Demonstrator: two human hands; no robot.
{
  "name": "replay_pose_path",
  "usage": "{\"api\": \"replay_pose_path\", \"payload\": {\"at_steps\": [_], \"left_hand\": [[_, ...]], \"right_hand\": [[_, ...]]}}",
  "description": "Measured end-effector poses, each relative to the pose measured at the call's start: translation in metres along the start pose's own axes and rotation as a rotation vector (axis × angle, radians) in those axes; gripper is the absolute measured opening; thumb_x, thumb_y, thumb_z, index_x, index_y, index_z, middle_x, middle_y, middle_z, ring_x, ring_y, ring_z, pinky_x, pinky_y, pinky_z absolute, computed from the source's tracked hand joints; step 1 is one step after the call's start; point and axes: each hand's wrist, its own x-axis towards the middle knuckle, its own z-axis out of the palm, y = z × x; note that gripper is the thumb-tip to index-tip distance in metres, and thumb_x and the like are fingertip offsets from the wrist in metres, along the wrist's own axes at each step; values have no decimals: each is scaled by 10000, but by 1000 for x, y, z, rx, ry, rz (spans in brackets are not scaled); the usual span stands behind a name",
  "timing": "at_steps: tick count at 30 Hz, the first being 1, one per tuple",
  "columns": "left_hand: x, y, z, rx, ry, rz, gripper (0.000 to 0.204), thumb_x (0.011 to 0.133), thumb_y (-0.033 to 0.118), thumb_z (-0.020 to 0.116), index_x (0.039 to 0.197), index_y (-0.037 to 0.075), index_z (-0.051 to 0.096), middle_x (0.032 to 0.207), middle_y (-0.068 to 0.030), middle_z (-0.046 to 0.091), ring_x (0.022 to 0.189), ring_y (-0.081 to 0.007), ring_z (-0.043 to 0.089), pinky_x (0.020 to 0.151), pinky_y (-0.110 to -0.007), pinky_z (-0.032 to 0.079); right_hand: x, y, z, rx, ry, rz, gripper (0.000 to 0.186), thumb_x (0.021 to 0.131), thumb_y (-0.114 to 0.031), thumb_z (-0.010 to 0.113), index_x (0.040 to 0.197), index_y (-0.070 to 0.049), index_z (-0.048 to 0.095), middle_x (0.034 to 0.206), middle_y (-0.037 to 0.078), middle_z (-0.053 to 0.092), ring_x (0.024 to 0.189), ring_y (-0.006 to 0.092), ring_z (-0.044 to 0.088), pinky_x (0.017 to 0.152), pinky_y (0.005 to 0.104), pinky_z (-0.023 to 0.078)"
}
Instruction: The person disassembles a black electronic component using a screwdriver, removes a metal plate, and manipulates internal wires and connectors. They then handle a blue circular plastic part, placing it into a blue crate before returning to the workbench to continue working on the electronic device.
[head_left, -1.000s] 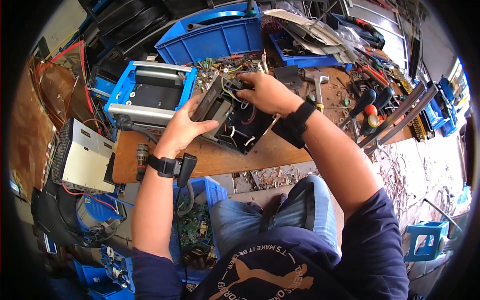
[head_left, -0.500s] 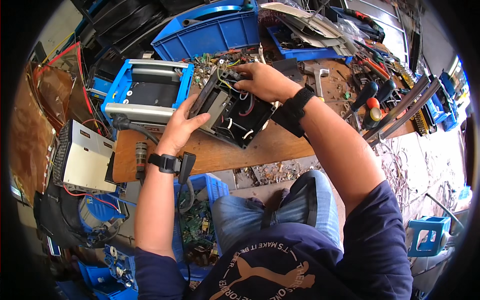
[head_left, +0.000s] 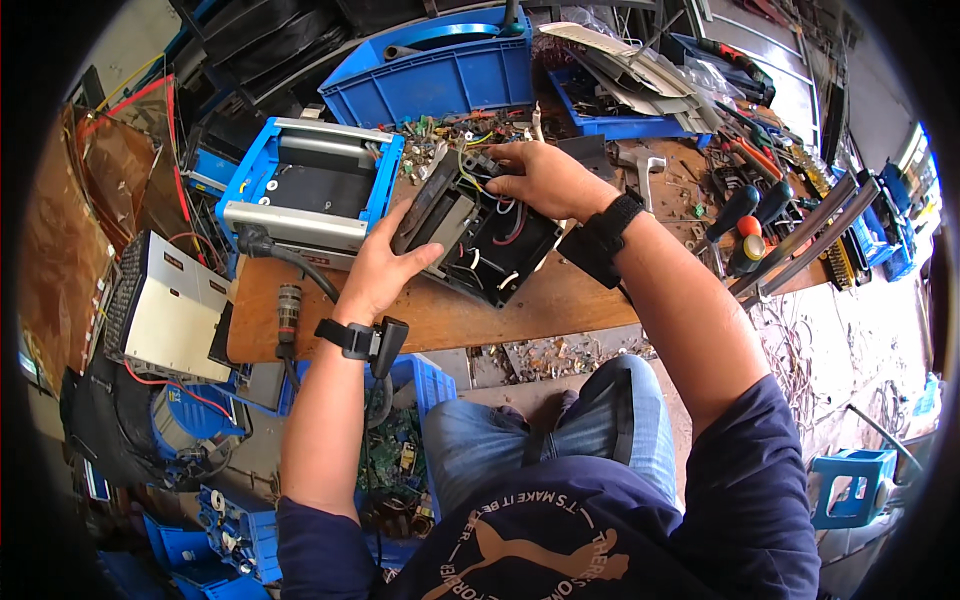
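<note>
Grasping the near left side of an open black housing, the left hand has its thumb laid across the casing and its fingers around the outer side. The right hand touches the back end, fingers bent over it; whether it pinches a part there or only presses, the picture does not tell.

The housing sits between the two hands, left of the bench's middle and close to the front edge; whether all of it rests on the wood cannot be told. Its dark side strip slants from the left palm away toward the back edge and slightly right. The left hand is nearer that strip, the right hand nearer the loose wires inside.

Toward the left end of the bench stands a blue-and-silver frame, just beside the left hand. A hammer lies beyond the right wrist, toward the back edge.

Pale lettering arcs around a tan shape on the person's dark shirt. Small dark labels mark the cream box off the left end; they are too small to read. No legible label shows on the housing.
</note>
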Motion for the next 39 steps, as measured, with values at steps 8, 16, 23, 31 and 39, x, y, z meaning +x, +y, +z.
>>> {"api": "replay_pose_path", "payload": {"at_steps": [8,16,23,31,39], "left_hand": [[5,-4,11,131,104,30,742,768,284,762,1328,-70,430,1254,-234,532,1164,-286,532,1004,-355,394],[3,-15,14,74,139,83,700,781,254,752,1312,-83,444,1230,-232,547,1125,-274,558,977,-347,417],[-3,-5,14,40,122,118,696,787,260,750,1305,-94,448,1210,-229,568,1132,-268,555,976,-346,415],[-5,5,8,77,57,27,721,792,257,739,1350,-64,415,1305,-207,517,1194,-241,508,1018,-330,370],[-3,5,8,49,9,41,779,736,194,768,1365,-74,394,1309,-208,520,1222,-244,487,1045,-331,342]], "right_hand": [[2,1,-2,13,-13,36,476,803,-259,658,1230,-61,593,1053,234,651,995,356,626,879,385,481],[1,-4,-3,54,-56,80,490,800,-243,670,1242,-52,580,1067,237,645,997,349,628,878,378,480],[-3,-9,-2,18,-26,7,494,806,-218,668,1242,-12,562,1103,241,631,1039,340,614,905,364,474],[-3,-12,-6,-14,-83,54,539,818,-221,675,1261,45,523,1185,234,606,1121,306,593,950,343,462],[-6,-11,-5,-28,-41,26,525,816,-223,676,1248,41,534,1141,244,622,1071,322,616,925,344,474]]}}
